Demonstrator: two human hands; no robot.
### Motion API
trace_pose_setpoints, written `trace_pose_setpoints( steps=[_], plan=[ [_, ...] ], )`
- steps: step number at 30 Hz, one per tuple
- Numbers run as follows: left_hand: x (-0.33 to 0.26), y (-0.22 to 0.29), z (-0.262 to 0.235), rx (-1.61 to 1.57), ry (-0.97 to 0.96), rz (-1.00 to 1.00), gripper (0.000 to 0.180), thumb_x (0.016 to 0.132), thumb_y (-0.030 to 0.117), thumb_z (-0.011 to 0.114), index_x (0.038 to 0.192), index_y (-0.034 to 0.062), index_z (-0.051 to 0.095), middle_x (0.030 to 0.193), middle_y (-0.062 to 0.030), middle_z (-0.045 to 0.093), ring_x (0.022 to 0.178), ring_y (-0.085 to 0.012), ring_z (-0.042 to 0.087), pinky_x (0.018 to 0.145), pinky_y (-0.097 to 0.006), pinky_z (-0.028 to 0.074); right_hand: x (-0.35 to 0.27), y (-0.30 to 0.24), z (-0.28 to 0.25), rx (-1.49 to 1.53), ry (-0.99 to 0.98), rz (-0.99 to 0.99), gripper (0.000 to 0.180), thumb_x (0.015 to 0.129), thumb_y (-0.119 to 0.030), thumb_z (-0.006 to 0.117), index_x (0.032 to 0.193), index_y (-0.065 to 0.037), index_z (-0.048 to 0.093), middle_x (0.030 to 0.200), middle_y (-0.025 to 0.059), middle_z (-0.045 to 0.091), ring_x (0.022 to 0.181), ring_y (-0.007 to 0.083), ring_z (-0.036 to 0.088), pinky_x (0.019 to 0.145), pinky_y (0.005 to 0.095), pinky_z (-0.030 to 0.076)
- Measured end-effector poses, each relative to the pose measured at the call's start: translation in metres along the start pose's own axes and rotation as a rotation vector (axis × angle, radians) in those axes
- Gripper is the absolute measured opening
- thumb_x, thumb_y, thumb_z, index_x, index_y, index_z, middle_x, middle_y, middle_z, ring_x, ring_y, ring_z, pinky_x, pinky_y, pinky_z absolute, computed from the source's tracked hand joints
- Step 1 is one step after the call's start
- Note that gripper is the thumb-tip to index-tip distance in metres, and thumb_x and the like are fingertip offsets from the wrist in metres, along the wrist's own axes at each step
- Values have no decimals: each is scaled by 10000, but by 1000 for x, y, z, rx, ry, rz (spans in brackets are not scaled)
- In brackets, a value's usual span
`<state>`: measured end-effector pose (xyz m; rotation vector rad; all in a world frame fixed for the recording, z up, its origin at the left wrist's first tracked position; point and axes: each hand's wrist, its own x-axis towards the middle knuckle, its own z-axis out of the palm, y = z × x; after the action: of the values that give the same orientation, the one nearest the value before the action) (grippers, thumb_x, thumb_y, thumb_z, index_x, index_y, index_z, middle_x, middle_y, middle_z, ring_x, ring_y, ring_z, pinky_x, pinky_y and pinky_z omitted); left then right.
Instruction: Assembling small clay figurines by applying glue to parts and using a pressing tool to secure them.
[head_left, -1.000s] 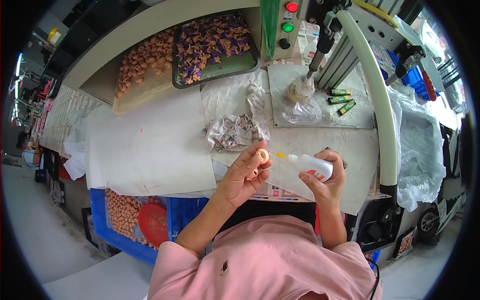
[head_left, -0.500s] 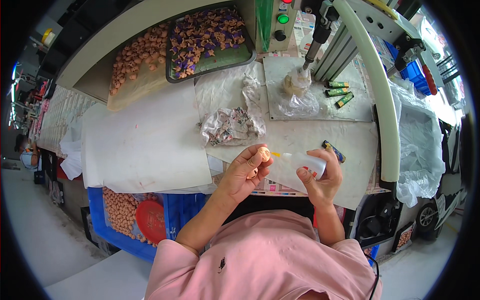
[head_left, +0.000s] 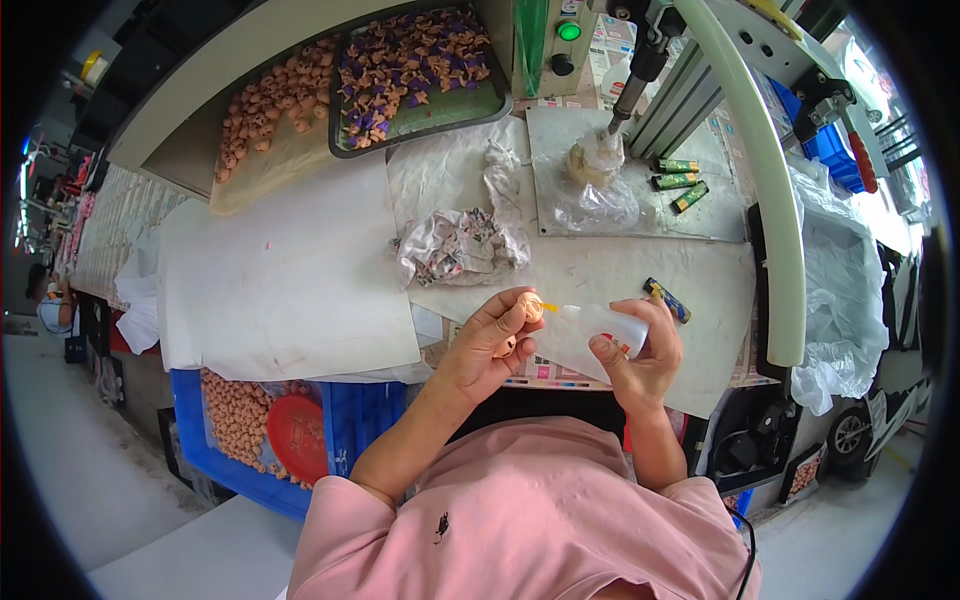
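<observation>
Between the thumb and fingers of my left hand is a small peach-coloured doll head, its hollow side facing right. A second peach piece is tucked lower in the same hand. My right hand wraps round a white squeeze bottle, tipped sideways toward the left. Its thin yellow nozzle meets the right side of the doll head; whether the tip is inside it I cannot tell. A dark printed lighter-shaped item lies just beyond my right hand.
A crumpled cloth lies ahead. Farther back are a black tray of peach-and-purple pieces and a heap of doll heads. A press stands at right over a metal plate. A blue crate sits below left.
The yellow nozzle has shifted slightly and now overlaps the doll head's edge. Both hands keep their holds; the whole view has moved a little.
</observation>
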<state>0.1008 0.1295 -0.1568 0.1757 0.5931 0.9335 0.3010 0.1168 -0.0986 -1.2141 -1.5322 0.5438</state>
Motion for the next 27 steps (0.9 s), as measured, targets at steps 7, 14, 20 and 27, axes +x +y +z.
trace_pose_setpoints(
  steps=[7, 14, 20, 27],
  plan=[
    [0, -1, -3, -4, -18, 2, 336, 867, 206, 684, 1183, 133, 594, 1041, 16, 624, 944, -96, 586, 726, -222, 491, -1, 2, 0, 2, -5, 16, 351, 688, -150, 834, 949, -9, 646, 763, 59, 561, 638, 141, 518, 541, 255, 399],
    [1, -5, -5, -15, -22, 16, 339, 883, 190, 667, 1198, 112, 570, 1089, -6, 604, 966, -110, 582, 717, -233, 488, -3, 0, -7, -30, 2, 19, 329, 692, -143, 827, 935, -13, 646, 747, 65, 569, 633, 152, 519, 539, 265, 400],
    [3, -7, -3, -18, -14, 23, 345, 874, 154, 673, 1201, 114, 571, 1100, -12, 606, 974, -123, 591, 750, -230, 499, -5, 1, -13, -56, -3, -15, 321, 704, -176, 818, 920, -12, 645, 726, 74, 575, 610, 168, 515, 529, 278, 394],
    [3, -8, -2, -32, 14, 11, 338, 872, 89, 664, 1198, 143, 594, 1121, -9, 621, 1027, -137, 589, 784, -229, 494, -4, 4, -15, -35, 20, -34, 321, 704, -173, 817, 915, -5, 643, 734, 71, 577, 616, 160, 518, 528, 274, 392]
  ],
)
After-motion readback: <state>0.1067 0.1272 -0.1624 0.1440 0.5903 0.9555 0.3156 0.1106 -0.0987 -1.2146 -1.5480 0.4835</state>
